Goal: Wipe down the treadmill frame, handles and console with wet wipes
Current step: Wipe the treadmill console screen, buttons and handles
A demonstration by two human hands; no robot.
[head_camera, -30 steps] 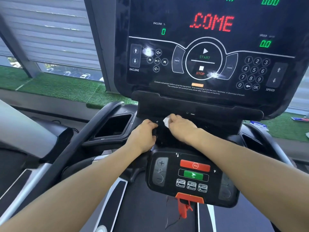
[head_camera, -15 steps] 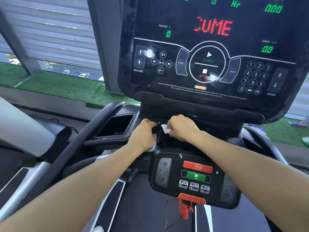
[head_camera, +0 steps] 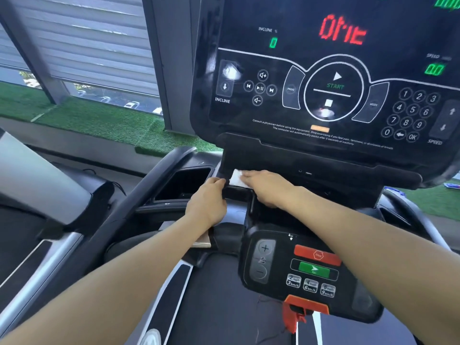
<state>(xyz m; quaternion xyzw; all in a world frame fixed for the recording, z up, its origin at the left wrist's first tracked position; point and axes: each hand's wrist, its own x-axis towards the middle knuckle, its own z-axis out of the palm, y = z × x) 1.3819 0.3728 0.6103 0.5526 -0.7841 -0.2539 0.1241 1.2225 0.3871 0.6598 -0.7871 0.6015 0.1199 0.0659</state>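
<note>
We list one small white wet wipe (head_camera: 236, 177), folded and crumpled, lying against the black plastic ledge (head_camera: 323, 168) beneath the treadmill's glossy black console panel (head_camera: 323, 95). We note the panel tilted, its display lit.

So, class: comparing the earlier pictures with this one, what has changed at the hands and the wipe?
The right hand has slid the white wipe leftward along the ledge under the console, fingers now flatter on it. The left hand stays gripping the bar beside it. The red scrolling text has changed.
</note>
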